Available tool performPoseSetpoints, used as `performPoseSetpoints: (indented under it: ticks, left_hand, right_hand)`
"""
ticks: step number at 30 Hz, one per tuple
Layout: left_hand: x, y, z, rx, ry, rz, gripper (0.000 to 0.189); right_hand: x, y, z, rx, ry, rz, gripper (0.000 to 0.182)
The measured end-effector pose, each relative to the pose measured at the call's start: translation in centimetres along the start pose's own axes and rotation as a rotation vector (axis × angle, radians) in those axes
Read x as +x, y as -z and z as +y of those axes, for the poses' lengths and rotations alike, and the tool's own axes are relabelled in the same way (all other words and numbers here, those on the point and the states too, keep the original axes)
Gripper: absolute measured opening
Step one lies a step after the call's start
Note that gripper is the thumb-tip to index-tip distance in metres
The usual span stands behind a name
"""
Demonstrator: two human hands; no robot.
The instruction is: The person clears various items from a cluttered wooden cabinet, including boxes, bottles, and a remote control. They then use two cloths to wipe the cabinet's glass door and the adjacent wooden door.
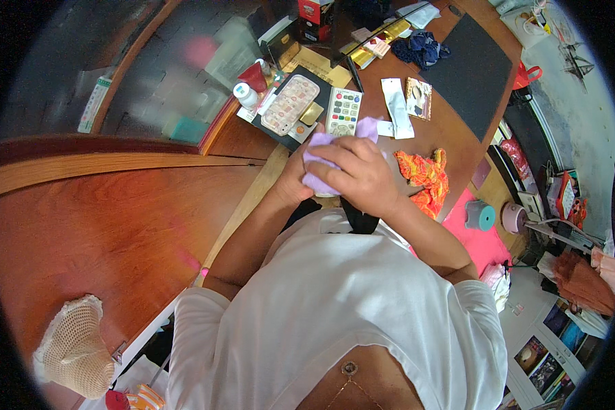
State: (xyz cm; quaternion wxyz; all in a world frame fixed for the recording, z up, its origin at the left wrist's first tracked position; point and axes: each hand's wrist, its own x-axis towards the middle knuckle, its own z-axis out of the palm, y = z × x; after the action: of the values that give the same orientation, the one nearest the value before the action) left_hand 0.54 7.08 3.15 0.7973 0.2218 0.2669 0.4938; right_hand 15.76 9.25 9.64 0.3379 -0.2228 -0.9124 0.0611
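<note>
Both of my hands are pressed around a purple cloth [315, 182] close in front of my chest. My left hand [293, 177] supports it from the left side. Across its top lies my right hand [361, 174], fingers bent over the folds. A loose corner of the cloth sticks out past the right hand. A small pale edge shows beneath the cloth, but what it belongs to is hidden. Just beyond my hands lie a white remote control [343, 110] with coloured buttons and a patterned phone case [290, 105] on a dark box.
On the wooden desk [458, 148] are an orange patterned cloth [425, 179], a white sachet [397, 107], a small picture card [418, 98], a dark blue scrunchie [421, 49] and a black mat [474, 77]. A white bottle [245, 95] stands left. A teal-topped stool [480, 215] is right.
</note>
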Motion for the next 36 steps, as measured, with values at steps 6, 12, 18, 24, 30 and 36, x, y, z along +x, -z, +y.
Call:
performPoseSetpoints:
  ticks: [6,12,18,24,30,36]
  left_hand:
    - [0.4,0.5,-0.7,-0.154,0.181,-0.024,0.054]
    - [0.7,0.6,-0.4,-0.157,0.186,-0.063,0.054]
    - [0.8,1.2,0.0,-0.095,0.054,0.170,0.045]
    - [1.0,4.3,0.6,-0.219,0.198,0.198,0.036]
    - [2.9,8.6,3.4,1.124,-0.343,0.421,0.043]
    - [6.7,10.7,6.9,1.792,-0.492,0.642,0.046]
  right_hand:
    - [2.0,0.9,5.4,-0.111,-0.093,0.151,0.030]
    - [2.8,2.0,6.8,-0.098,-0.267,0.281,0.040]
    - [-2.3,-1.2,-0.7,0.275,-0.122,-0.039,0.038]
    - [-7.1,-2.0,2.3,0.389,-0.868,0.141,0.034]
    - [-12.3,-6.2,4.7,0.435,-1.074,0.081,0.031]
    - [-13.2,-8.8,3.1,0.415,-1.051,-0.042,0.031]
